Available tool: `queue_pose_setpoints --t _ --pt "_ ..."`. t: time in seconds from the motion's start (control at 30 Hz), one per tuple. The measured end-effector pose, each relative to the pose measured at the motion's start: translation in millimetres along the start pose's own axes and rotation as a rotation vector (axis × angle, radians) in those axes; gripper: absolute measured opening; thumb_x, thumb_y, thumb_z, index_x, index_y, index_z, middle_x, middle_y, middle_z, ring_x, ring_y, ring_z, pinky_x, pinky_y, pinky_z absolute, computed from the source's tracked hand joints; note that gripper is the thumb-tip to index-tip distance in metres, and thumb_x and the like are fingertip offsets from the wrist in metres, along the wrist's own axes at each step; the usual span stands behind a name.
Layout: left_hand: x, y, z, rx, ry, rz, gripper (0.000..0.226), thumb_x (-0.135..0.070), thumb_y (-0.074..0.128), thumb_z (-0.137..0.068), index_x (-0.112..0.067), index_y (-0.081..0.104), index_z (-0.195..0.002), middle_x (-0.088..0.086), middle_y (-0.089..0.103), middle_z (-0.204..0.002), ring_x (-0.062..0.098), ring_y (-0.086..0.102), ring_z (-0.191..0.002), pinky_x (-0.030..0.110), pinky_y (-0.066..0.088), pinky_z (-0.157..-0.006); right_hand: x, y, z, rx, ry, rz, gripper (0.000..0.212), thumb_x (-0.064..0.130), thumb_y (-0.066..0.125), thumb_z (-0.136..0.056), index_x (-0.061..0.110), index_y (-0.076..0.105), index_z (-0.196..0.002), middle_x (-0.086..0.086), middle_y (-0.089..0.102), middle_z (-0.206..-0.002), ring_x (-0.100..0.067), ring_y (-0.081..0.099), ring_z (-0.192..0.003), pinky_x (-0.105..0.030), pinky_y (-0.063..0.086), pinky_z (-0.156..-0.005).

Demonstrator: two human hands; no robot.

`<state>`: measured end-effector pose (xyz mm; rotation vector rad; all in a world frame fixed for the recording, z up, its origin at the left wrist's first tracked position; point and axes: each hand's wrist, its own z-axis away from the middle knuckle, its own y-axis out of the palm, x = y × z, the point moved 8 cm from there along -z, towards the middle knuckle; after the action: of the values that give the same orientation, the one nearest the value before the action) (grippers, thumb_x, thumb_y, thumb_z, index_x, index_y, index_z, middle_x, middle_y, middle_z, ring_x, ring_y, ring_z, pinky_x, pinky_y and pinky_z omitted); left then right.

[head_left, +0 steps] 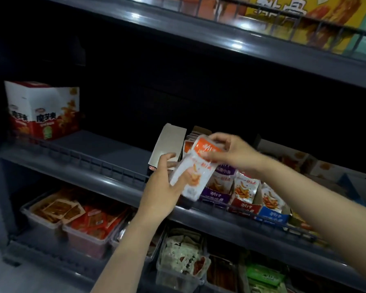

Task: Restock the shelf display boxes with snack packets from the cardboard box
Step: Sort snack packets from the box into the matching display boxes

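Note:
Both hands hold a stack of white-and-orange snack packets (195, 166) in front of the middle shelf. My left hand (163, 187) grips the stack from below and the left. My right hand (230, 152) pinches its top edge. Just behind the stack stands an open display box (167, 144) with a raised grey flap and several orange packets upright inside. To the right, purple (217, 196), red (244, 207) and blue (273, 215) display boxes hold upright packets. The cardboard box is out of view.
A red-and-white carton (43, 111) stands at the shelf's left end, with bare shelf (106, 146) between it and the open box. A low wire rail (89, 161) runs along the shelf front. Clear tubs of snacks (82, 227) fill the shelf below.

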<state>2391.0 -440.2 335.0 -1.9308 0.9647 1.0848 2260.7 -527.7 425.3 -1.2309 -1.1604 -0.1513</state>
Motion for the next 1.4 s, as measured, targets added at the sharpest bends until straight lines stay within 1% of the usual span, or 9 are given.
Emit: queue_pose_setpoints --t 0.1,0.2,0.33,0.53,0.67,0.77,1.1,1.2,1.4 --pt "5 -7 -7 -0.026 0.127 -0.376 0.062 -0.063 0.034 -0.091 -0.037 0.026 -0.146 -0.009 0.033 -0.150 0.012 0.025 -0.140 0.038 0.020 -0.116 -2 -38 -19 -0.236 0.031 0.017 0.038 0.020 0.073 -0.082 0.019 0.056 -0.117 0.001 0.065 -0.103 -0.006 0.065 -0.077 -0.014 0.053 -0.058" --pt "22 5 -10 0.100 0.084 -0.598 0.060 -0.068 0.022 -0.091 -0.046 0.021 -0.146 -0.009 0.015 -0.159 0.015 -0.002 -0.147 0.044 -0.010 -0.118 -2 -53 -37 -0.356 0.000 0.133 0.045 0.022 0.073 -0.083 0.016 0.054 -0.124 0.006 0.058 -0.105 0.003 0.054 -0.074 -0.002 0.043 -0.054" --pt "29 18 -9 0.172 0.044 -0.658 0.053 -0.062 0.021 -0.093 -0.046 0.032 -0.143 -0.011 0.014 -0.159 0.015 -0.012 -0.146 0.047 -0.021 -0.114 -12 -43 -61 -0.325 0.024 0.221 0.050 0.022 0.075 -0.081 0.016 0.054 -0.126 -0.001 0.059 -0.121 -0.010 0.054 -0.095 -0.019 0.044 -0.077" --pt "29 18 -8 0.148 0.084 -0.755 0.043 -0.056 0.027 -0.097 -0.044 0.046 -0.134 -0.013 0.021 -0.156 0.016 -0.007 -0.147 0.049 -0.020 -0.114 -24 3 -77 -0.155 0.025 0.462 0.055 0.021 0.070 -0.085 0.017 0.048 -0.135 -0.005 0.055 -0.133 -0.021 0.055 -0.117 -0.030 0.046 -0.091" --pt "29 15 -9 0.123 0.101 -0.753 0.041 -0.053 0.031 -0.097 -0.043 0.047 -0.133 -0.014 0.024 -0.154 0.015 -0.003 -0.147 0.048 -0.017 -0.115 -21 26 -78 -0.141 -0.055 0.928 0.056 0.030 0.072 -0.083 0.021 0.050 -0.134 -0.003 0.058 -0.128 -0.021 0.057 -0.113 -0.031 0.049 -0.085" --pt "29 14 -9 0.123 0.092 -0.765 0.041 -0.054 0.029 -0.097 -0.044 0.046 -0.133 -0.015 0.024 -0.154 0.015 -0.003 -0.147 0.048 -0.016 -0.115 -24 26 -77 -0.198 -0.075 1.119 0.053 0.042 0.072 -0.080 0.020 0.055 -0.125 -0.003 0.058 -0.126 -0.022 0.058 -0.108 -0.032 0.050 -0.079" --pt "30 17 -7 0.106 0.109 -0.752 0.041 -0.053 0.030 -0.097 -0.041 0.048 -0.132 -0.014 0.025 -0.153 0.015 -0.004 -0.147 0.048 -0.015 -0.114 -38 29 -79 -0.139 0.015 1.210 0.081 0.051 0.074 -0.074 0.020 0.038 -0.140 -0.005 0.059 -0.124 -0.024 0.060 -0.106 -0.031 0.048 -0.074" --pt "30 18 -8 0.096 0.113 -0.739 0.040 -0.053 0.032 -0.097 -0.040 0.051 -0.130 -0.014 0.027 -0.152 0.016 -0.003 -0.147 0.048 -0.015 -0.114 -41 34 -78 -0.084 0.031 1.296 0.094 0.058 0.075 -0.069 0.018 0.031 -0.142 -0.006 0.053 -0.131 -0.025 0.055 -0.114 -0.034 0.046 -0.083" --pt "30 18 -8 0.073 0.126 -0.703 0.035 -0.051 0.035 -0.097 -0.037 0.056 -0.121 -0.013 0.032 -0.149 0.016 0.000 -0.146 0.047 -0.014 -0.115 -41 42 -78 -0.170 -0.013 1.328 0.088 0.052 0.078 -0.068 0.013 0.036 -0.135 -0.007 0.052 -0.127 -0.024 0.054 -0.110 -0.032 0.044 -0.084"
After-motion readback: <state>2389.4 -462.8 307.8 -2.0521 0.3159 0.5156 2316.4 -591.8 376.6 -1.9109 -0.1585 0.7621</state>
